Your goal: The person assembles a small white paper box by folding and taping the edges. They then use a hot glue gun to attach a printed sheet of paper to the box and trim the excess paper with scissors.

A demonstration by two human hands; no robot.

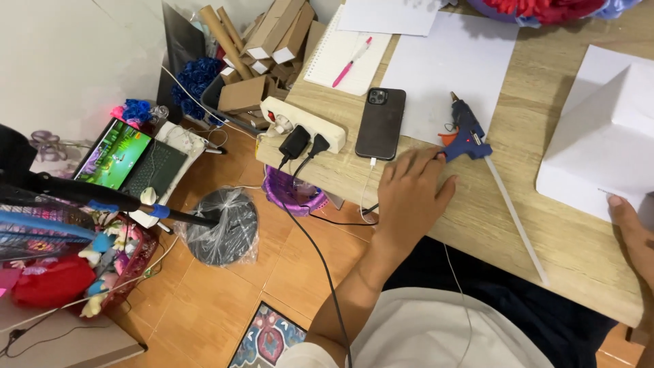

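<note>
A: Where is your left hand (409, 194) sitting?

B: You're resting it flat on the wooden table (477, 225), fingers loosely spread and gripping nothing, fingertips just reaching the blue glue gun (469, 133) lying beside the dark phone (380, 123).

A: And the right hand (633, 235)?

B: You're pressing its fingertips on the edge of the folded white paper (603, 150); whether it's pinching it, I cannot tell.

Laptop screen (114, 152) on floor at left glowed green w/ a bright picture; brown cardboard boxes (269, 41) lay piled behind desk's far-left corner.
</note>
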